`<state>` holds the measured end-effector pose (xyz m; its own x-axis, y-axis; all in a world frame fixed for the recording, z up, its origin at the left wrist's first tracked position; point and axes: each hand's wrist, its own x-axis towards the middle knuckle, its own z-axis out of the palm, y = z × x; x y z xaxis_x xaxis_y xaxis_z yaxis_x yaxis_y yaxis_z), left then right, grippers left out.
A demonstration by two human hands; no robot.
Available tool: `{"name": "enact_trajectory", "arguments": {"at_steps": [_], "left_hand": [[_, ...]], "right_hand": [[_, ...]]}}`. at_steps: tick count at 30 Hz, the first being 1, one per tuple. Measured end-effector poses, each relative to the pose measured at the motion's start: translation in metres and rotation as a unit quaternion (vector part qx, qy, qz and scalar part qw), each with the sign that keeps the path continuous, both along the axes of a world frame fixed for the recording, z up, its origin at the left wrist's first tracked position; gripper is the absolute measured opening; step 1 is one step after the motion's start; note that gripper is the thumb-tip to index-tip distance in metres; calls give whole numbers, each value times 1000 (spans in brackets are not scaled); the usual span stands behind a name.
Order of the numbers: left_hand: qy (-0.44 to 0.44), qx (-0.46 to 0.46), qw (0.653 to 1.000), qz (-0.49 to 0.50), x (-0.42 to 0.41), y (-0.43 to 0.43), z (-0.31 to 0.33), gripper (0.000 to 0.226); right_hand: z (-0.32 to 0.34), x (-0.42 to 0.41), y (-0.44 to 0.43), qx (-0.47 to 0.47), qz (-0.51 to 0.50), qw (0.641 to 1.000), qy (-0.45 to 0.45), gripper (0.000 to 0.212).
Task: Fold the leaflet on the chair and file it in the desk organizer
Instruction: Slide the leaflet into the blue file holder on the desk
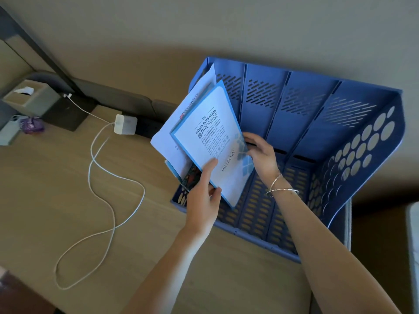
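Observation:
A blue-bordered white leaflet (210, 137) printed "Hilton Garden Inn PROMISE" and "WELCOME" stands tilted in the leftmost slot of the blue plastic desk organizer (353, 141). My left hand (204, 200) pinches its lower edge, thumb on the front. My right hand (260, 150) grips its right edge from inside the organizer. Behind the leaflet a plain white sheet (167, 141) and a dark patterned booklet (192, 177) lean in the same slot. The chair is not in view.
The organizer stands on a wooden desk (68, 189) against a beige wall. A white charger (125, 124) with a looping cable (99, 200) lies to the left. At the far left sit a tissue box (27, 97) and a purple packet (31, 125).

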<state>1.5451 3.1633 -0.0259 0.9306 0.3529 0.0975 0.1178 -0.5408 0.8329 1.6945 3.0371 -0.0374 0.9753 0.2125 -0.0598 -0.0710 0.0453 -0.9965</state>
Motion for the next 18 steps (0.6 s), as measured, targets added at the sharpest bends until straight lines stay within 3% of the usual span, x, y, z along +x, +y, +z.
{"name": "enact_trajectory", "arguments": {"at_steps": [10,18], "left_hand": [[34,14,999,2,1,-3,-5,74],[28,25,999,15,2,-4,-5,74]], "right_hand": [[-7,4,-3,-35,10,999,-6,48],[-8,1,-9,-126,73,988,-43,55]]}}
